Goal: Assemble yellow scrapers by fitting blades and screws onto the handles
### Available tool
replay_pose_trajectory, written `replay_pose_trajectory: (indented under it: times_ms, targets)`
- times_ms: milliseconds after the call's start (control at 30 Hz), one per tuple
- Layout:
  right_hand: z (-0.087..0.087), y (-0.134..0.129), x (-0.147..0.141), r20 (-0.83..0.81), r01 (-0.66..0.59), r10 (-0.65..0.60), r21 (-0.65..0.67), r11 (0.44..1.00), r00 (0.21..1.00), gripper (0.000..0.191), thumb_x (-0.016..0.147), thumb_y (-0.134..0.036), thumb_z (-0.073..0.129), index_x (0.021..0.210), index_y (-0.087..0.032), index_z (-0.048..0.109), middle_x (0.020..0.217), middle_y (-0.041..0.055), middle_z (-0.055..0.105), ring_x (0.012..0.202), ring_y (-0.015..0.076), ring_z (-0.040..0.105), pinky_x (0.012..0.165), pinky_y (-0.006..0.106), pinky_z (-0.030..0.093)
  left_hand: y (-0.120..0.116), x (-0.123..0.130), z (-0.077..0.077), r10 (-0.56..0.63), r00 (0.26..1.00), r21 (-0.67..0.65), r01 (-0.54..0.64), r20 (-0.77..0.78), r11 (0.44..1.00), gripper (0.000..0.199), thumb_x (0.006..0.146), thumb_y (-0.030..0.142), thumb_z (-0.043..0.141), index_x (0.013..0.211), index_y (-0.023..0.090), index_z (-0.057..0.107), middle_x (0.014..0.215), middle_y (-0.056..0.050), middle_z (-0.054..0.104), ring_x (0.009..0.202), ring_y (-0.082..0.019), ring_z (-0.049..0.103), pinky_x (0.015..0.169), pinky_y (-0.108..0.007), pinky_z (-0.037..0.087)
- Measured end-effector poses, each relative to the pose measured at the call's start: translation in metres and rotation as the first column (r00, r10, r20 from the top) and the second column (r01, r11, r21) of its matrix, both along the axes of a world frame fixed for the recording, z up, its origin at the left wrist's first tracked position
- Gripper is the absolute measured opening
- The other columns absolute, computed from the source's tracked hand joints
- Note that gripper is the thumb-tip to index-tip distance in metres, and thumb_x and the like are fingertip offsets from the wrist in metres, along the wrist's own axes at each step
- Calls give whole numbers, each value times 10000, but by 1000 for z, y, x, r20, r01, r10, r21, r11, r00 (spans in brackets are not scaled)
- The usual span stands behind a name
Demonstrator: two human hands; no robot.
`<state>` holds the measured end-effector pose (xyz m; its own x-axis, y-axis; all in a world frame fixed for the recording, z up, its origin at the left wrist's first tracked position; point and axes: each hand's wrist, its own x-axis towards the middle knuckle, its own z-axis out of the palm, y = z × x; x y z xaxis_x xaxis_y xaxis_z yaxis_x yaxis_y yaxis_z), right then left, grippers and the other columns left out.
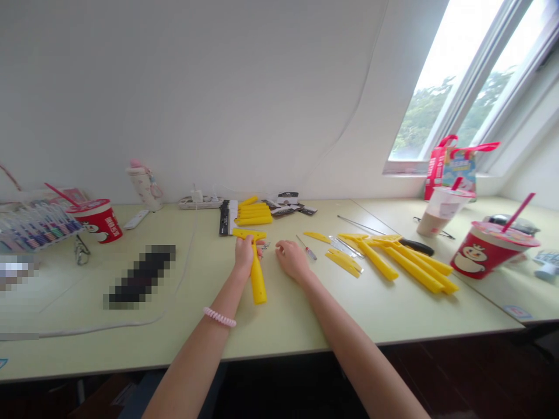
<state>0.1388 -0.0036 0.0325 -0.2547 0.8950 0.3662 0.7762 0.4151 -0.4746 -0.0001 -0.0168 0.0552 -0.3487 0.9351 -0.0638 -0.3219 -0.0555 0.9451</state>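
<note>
My left hand (245, 255) is closed around a yellow T-shaped scraper (258, 282) near its head, with the handle pointing toward me. A pale strip like a blade lies along the head's far edge. Several small screws (265, 247) lie on the table between my hands. My right hand (292, 259) rests just right of them, fingers curled down and drawn together; whatever its fingertips hold is hidden. Beside it lies a small screwdriver (309, 250). Farther right are loose yellow plates (344, 262), metal blades (345, 247) and several yellow scrapers (410, 266).
Yellow handles (254, 216) and black packaging (225, 218) lie by the wall, near a power strip (209, 202). Red cups stand left (102, 221) and right (483, 250). A clear cup (441, 215) and a black-handled tool (417, 247) are at right. A white cable (131, 323) crosses the left side.
</note>
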Motion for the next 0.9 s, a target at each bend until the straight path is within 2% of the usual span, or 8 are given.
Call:
replay_pose_trajectory:
  times_ms: [133,267,400,533,600,733,900]
  targets:
    - [-4,6,-17,27,-32,32,9,999,999,229,827,-187,421,977,-199,593,934,69,626,883,181,538,721,264,362,1,1,-1,-33,999,16,33,24,999,111,710,235,459,789,175,410,561,-15,607,306,-81,423,328,-202,294]
    - [-7,16,-27,14,47,-47,-1,999,999,256,830,-150,378,977,-194,583,946,75,612,839,174,545,678,255,356,1,3,-2,-109,993,37,107,47,994,106,702,245,461,763,171,418,540,-10,596,298,-77,409,317,-201,277]
    - [-8,23,-25,-22,81,-81,-13,997,996,279,812,-138,393,1018,-191,574,951,72,601,818,167,548,676,252,355,0,4,-2,-122,992,14,121,37,993,127,693,252,466,779,164,435,565,-17,608,305,-75,414,323,-203,280]
    - [-8,28,-25,21,86,-86,-24,996,996,202,810,-165,414,884,-190,601,914,68,598,780,164,550,617,248,340,-1,6,-1,-142,989,-20,143,42,990,119,699,246,450,782,162,439,551,-8,598,302,-74,415,321,-199,273]
    - [-8,29,-26,43,118,-116,-51,992,992,167,811,-174,425,818,-175,592,900,79,603,765,164,553,595,248,332,-2,8,-1,-180,982,-12,181,47,983,112,705,242,448,782,161,438,536,-4,592,296,-75,411,316,-199,266]
    - [-9,30,-26,38,189,-185,-130,973,982,104,797,-226,489,834,-167,567,846,78,619,749,168,566,582,241,328,-4,12,-1,-285,956,-7,286,69,958,114,717,231,441,799,151,447,531,-10,597,287,-78,404,309,-202,260]
    - [-5,29,-19,43,141,-137,-116,983,990,84,783,-244,516,818,-200,579,907,65,627,787,163,572,596,234,329,-5,15,-2,-333,941,-7,334,63,943,124,737,226,431,833,148,445,552,-16,608,289,-81,409,307,-204,263]
